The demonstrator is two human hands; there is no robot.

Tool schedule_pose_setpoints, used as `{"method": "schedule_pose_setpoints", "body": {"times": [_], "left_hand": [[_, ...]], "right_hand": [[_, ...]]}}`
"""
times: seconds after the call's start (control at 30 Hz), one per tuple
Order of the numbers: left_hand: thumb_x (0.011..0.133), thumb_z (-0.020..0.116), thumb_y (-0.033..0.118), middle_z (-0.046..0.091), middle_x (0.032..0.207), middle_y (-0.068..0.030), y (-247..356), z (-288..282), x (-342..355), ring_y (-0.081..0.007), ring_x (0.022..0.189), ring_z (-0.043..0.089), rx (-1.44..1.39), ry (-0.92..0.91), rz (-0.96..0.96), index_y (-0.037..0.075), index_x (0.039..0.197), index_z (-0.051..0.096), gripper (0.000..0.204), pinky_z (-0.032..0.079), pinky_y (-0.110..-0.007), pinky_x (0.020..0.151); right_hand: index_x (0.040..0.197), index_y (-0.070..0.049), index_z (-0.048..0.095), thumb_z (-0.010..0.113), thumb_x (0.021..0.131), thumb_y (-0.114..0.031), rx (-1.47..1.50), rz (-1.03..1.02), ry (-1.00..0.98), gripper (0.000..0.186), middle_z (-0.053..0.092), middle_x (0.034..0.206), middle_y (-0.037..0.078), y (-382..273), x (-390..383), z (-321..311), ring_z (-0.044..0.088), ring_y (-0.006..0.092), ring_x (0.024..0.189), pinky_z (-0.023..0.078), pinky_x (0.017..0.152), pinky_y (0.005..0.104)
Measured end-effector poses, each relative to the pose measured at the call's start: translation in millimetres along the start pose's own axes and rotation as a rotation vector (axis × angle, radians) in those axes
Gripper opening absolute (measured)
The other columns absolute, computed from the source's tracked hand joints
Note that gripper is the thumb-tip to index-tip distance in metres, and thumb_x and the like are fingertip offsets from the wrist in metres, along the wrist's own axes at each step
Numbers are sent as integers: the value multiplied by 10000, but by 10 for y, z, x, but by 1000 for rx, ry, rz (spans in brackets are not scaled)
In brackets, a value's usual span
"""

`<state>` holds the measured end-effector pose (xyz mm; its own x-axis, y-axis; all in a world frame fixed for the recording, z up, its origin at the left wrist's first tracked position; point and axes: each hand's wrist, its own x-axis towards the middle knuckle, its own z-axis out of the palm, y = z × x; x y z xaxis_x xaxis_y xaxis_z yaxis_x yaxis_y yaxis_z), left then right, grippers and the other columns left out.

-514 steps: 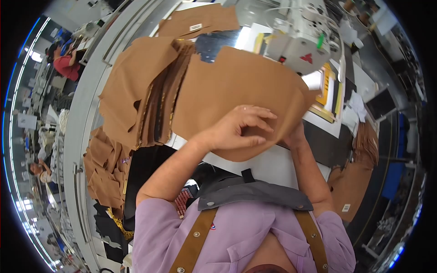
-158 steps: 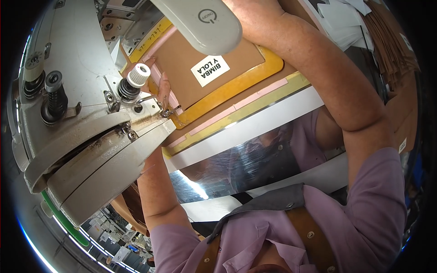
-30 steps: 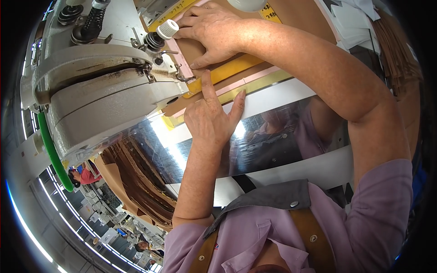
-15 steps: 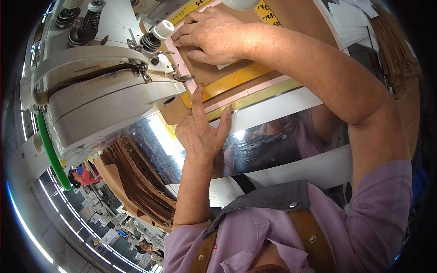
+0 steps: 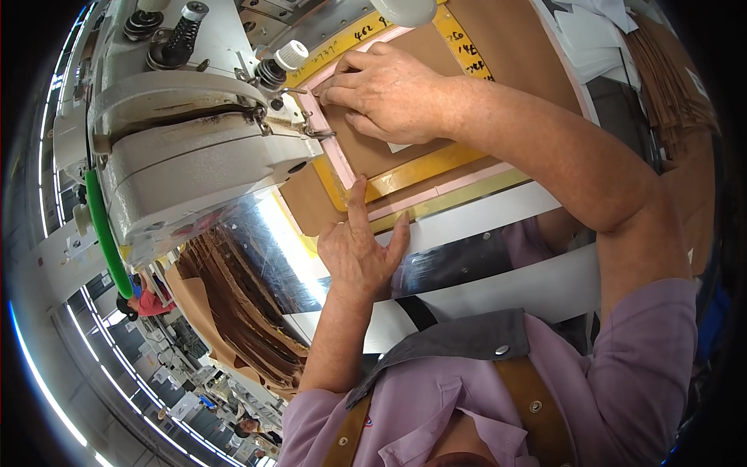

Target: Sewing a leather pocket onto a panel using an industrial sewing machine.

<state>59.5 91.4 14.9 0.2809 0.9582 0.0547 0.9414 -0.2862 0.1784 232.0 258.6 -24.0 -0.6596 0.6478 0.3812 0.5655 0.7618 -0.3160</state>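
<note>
A pale sewing machine [image 5: 187, 171] stands just left of both hands, its working end reaching in near the right fingertips. A shiny metal plate [image 5: 447, 268] lies below and to the right of the left hand, showing reflections. Brown sheet material [image 5: 529, 62] spreads beneath and beyond the right hand; whether it is one piece or several I cannot tell. Left of the left forearm sits a thick stack of brown pieces [image 5: 233, 311], and another brown bundle [image 5: 669, 101] stands well apart, beyond the right forearm. A yellow frame [image 5: 424, 173] lies on the brown material around the right hand, its lower bar passing between the two hands. The right hand [image 5: 389, 93] is palm down inside the frame, loosely bent and gripping nothing visible, its fingertips at a pink strip [image 5: 336, 159] next to the machine. The left hand [image 5: 354, 253] is also ungripped: the index finger extends to touch the frame's near-left corner by the strip's lower end, the thumb stands apart, and the other fingers curl. A white label [image 5: 398, 146] shows partly under the right hand. Smallest, a thin metal part [image 5: 320, 135] of the machine meets the pink strip between the two hands
</note>
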Motion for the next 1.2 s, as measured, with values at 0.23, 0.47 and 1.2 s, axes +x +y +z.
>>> {"method": "schedule_pose_setpoints", "body": {"times": [0.23, 0.47, 1.2], "left_hand": [[839, 784, 383, 608, 536, -53, 68, -32, -143, -260, 479, 629, -13, -31, 13, -32, 1437, 476, 790, 489, -348, 578], [841, 796, 352, 679, 634, -99, 138, -73, -300, -254, 559, 680, -58, -78, 19, -66, 1446, 448, 812, 525, -345, 673], [832, 803, 275, 625, 1270, -187, -37, -81, 134, -347, 1132, 620, -102, 47, 165, 8, 1314, 590, 590, 481, -440, 960]], "right_hand": [[1275, -110, 661, 658, 939, -240, 75, -35, -32, 360, 657, 1269, 26, -90, -161, -4, 571, 199, 1205, 428, 1034, 401], [1332, -127, 645, 654, 961, -281, 9, -74, 2, 402, 608, 1385, 19, -221, -317, -34, 537, 170, 1306, 398, 1095, 378], [1337, -55, 628, 670, 930, -378, -93, -132, -29, 521, 607, 1405, 61, -457, -536, -223, 522, 184, 1329, 360, 1138, 380]]}}
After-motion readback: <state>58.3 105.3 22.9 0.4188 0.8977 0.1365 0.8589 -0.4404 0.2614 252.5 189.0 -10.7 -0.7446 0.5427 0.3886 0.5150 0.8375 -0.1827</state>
